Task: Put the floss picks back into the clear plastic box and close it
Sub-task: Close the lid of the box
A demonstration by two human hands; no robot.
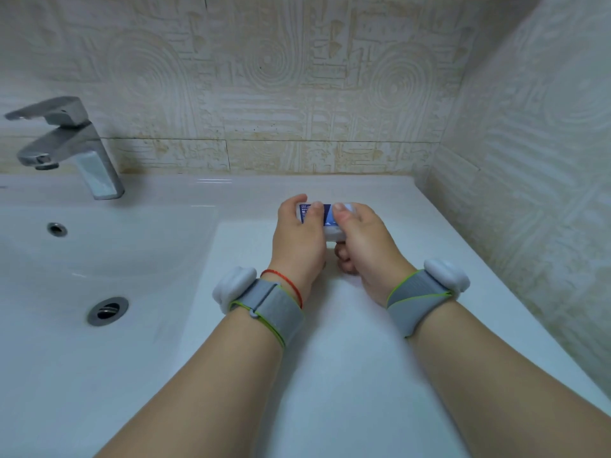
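A small clear plastic box with a blue label on its lid sits on the white counter near the back wall. My left hand grips its left end, thumb on the lid and fingers curled behind it. My right hand grips the right end, its thumb pressing down on the lid. The lid lies flat on the box. No floss picks show outside the box; my hands hide most of the box's sides.
A white basin with a metal drain lies to the left, with a chrome faucet behind it. Tiled walls stand behind the counter and close on the right.
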